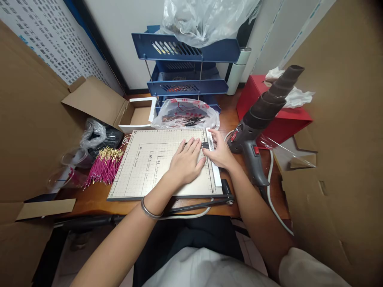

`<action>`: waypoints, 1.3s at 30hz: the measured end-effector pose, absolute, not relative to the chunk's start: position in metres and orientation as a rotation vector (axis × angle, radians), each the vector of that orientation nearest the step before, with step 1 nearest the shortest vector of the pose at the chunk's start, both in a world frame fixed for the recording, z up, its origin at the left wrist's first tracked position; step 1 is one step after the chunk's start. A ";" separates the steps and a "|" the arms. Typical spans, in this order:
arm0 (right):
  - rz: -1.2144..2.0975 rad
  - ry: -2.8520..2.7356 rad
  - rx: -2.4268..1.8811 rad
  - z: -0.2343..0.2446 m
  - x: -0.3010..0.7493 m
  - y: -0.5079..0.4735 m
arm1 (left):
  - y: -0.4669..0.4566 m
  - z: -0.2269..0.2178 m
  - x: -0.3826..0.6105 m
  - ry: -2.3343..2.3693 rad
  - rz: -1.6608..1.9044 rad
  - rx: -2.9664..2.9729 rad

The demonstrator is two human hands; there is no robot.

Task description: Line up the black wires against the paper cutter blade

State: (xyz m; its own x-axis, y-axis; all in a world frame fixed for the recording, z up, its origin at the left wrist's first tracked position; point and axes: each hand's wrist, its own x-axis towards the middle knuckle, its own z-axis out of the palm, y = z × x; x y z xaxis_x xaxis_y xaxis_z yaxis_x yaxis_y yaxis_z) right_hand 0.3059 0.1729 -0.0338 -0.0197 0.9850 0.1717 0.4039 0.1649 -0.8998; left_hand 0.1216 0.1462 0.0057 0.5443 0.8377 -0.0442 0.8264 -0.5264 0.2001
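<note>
A grey paper-cutter board (143, 167) with printed grid lines lies on the wooden desk. My left hand (186, 160) rests flat on it, fingers stretched out over a row of thin black tubes (205, 145). My right hand (219, 150) sits at the board's white ruler edge (216, 167), fingers curled against the tubes' ends. Whether it grips them is hidden. The cutter's black arm (203, 205) lies lowered along the board's near edge.
A heat gun (259, 119) stands right of the board, its white cord trailing off the desk. Pink wires with gold tips (104, 164) are piled at left. A plastic bag of black tubes (185, 114), blue stacked trays (185, 67), a red box (275, 111) and cardboard walls surround.
</note>
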 end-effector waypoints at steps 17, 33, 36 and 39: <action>0.805 -1.536 -1.365 -0.038 0.303 0.175 | 0.145 0.007 0.123 1.430 0.061 2.584; 0.879 -1.429 -1.319 -0.038 0.303 0.176 | 0.145 0.008 0.123 1.422 0.037 2.610; 0.891 -1.383 -1.285 -0.039 0.301 0.178 | 0.145 0.008 0.124 1.406 0.028 2.637; 0.878 -1.326 -1.310 -0.040 0.299 0.180 | 0.146 0.008 0.124 1.389 0.024 2.665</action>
State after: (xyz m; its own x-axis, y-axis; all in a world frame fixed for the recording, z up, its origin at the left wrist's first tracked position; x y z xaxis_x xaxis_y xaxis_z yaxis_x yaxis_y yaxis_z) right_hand 0.2990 0.1797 -0.0396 0.1238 0.9777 0.1695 0.2260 0.1385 -0.9642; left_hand 0.1244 0.1456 0.0078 0.5749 0.8168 -0.0485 0.8146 -0.5657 0.1278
